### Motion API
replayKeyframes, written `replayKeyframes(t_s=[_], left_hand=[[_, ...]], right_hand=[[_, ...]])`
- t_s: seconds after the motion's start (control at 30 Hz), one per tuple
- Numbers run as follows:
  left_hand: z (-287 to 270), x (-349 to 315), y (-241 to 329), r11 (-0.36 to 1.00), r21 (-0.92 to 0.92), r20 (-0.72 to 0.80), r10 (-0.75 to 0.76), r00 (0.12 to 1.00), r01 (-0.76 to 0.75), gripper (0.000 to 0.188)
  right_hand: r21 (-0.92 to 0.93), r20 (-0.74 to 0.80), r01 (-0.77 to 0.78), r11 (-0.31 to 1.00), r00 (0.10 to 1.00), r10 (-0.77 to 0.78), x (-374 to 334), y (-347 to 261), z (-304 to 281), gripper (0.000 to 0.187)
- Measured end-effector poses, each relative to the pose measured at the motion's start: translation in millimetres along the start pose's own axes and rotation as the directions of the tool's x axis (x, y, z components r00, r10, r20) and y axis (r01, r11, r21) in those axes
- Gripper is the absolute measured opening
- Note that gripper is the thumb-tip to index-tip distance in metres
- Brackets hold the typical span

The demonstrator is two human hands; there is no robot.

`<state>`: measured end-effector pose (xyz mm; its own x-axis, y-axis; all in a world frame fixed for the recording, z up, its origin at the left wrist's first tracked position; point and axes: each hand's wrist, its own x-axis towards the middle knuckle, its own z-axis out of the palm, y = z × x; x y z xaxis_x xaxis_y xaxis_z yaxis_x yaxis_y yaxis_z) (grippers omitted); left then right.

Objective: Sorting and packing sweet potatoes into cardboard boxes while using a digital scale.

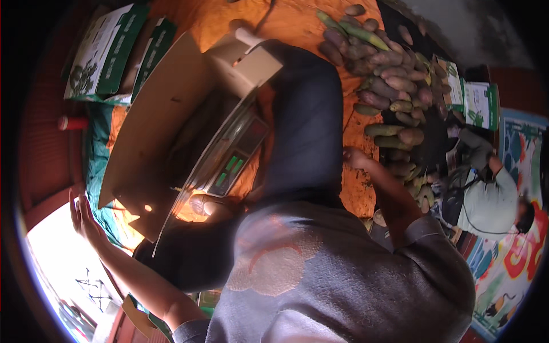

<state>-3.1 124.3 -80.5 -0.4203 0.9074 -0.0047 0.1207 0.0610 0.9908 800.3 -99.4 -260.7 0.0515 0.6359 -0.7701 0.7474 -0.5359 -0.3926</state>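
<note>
My left hand (86, 223) is raised at the far left with its fingers stretched out and nothing in them. Nearest to it is a large open brown cardboard box (151, 120), tilted, its inside dark. Beside the box's right wall is a digital scale (231, 163) with a lit green display. On the other side of my dark-trousered leg, my right hand (357, 158) hangs over the orange cloth (357, 191). Its fingers look curled, and whatever they might hold is hidden. Just beyond it lies a pile of elongated purplish-brown and green root vegetables (400, 86).
Green and white printed cartons (108, 51) stand at the upper left, and more cartons (480, 106) at the right. A red cylinder (72, 123) is near the left wall. At the right another person (489, 197) in a pale top bends beside the pile.
</note>
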Motion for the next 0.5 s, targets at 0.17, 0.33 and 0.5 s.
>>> replayKeyframes(t_s=[0.17, 0.33, 0.5], left_hand=[[-3, -12, 11, 0.961, 0.274, -0.12, 0.004, 0.993, 0.03, 0.039], [-63, -42, -2, 0.884, 0.454, -0.075, -0.084, 0.994, 0.109, 0.045], [-129, -82, -22, 0.652, 0.656, -0.125, -0.403, 0.907, 0.38, 0.063]], right_hand=[[-0.032, 0.071, -0.231, 0.972, 0.97, 0.233, 6, 47, 24, 0.042], [0.13, 0.048, -0.314, 0.94, 0.949, 0.311, 37, 56, -6, 0.037], [0.285, -0.111, -0.116, 0.952, 0.982, 0.153, 73, 94, 7, 0.036]])
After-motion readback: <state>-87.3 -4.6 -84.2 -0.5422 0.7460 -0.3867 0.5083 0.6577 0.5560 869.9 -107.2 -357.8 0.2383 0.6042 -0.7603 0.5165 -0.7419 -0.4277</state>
